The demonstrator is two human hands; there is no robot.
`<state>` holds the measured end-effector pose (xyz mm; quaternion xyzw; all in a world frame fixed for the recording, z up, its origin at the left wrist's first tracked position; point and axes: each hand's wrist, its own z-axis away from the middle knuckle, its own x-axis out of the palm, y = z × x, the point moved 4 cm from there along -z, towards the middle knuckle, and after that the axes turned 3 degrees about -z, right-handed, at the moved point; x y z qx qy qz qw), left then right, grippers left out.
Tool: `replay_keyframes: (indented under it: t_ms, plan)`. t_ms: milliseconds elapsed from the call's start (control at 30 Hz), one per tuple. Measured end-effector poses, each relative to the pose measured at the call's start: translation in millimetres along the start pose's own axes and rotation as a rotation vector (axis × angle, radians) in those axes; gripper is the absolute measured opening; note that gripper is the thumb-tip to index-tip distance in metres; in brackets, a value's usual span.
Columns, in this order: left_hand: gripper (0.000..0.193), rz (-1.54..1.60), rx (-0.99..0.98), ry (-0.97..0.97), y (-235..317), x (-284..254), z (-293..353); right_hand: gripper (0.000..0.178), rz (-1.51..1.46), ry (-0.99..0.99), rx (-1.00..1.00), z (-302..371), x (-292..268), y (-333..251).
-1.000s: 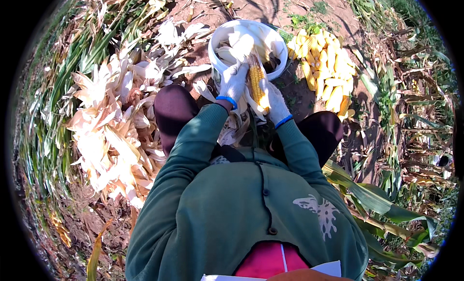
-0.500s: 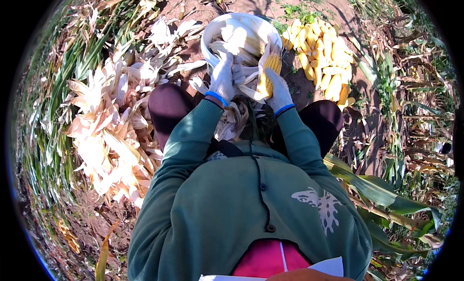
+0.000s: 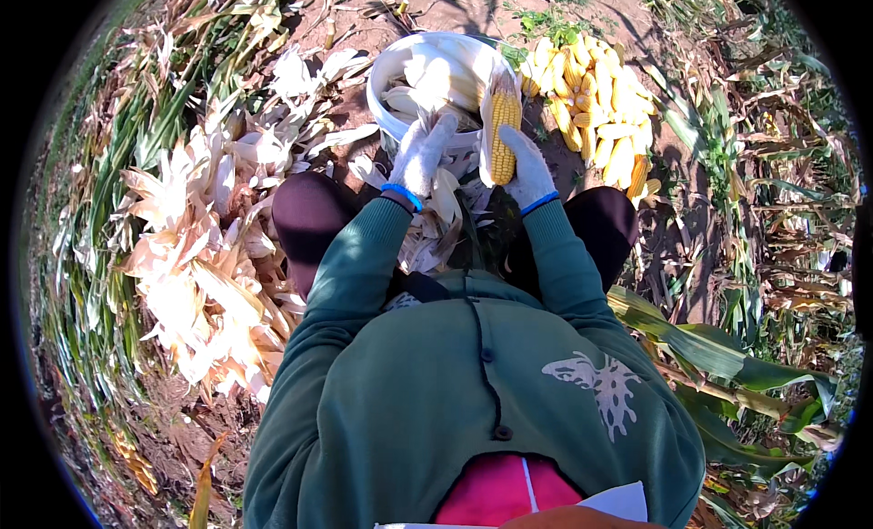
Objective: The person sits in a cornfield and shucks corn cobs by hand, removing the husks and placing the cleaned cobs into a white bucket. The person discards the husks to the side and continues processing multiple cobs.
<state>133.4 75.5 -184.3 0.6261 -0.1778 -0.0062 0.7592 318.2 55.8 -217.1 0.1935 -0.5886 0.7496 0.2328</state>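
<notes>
My right hand (image 3: 526, 171), in a white glove with a blue cuff, grips a yellow ear of corn (image 3: 500, 129) held upright beside a white bucket (image 3: 386, 83). My left hand (image 3: 421, 154), gloved the same way, rests on pale husks (image 3: 441, 206) at the bucket's near rim. The bucket holds unhusked ears in pale leaves. My knees, in dark trousers, flank the husks below both hands.
A pile of husked yellow ears (image 3: 596, 106) lies on bare soil to the right of the bucket. A large heap of dry husks (image 3: 205, 247) spreads at my left. Green and dry corn stalks (image 3: 727, 365) lie around the right edge.
The ear of corn has moved from over the bucket's middle to its right side. My left hand has come off the ear and dropped onto the husks.
</notes>
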Motion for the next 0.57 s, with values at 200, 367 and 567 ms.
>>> replay_keyframes:
  t_ms: [200, 367, 567]
  plan:
    - [0.043, 0.088, 0.123, -0.042, -15.4, -1.0, -19.6, 0.045, 0.232, -0.037, 0.088, 16.6, 25.8, 30.3]
    - [0.039, 0.300, -0.072, -0.020, -23.8, -2.9, -18.2, 0.047, 0.146, -0.070, 0.119, 19.2, 26.1, 39.4]
    - [0.037, 0.187, -0.011, 0.043, -21.7, -8.9, -17.5, 0.049, 0.124, -0.110, 0.020, 20.0, 24.8, 34.4]
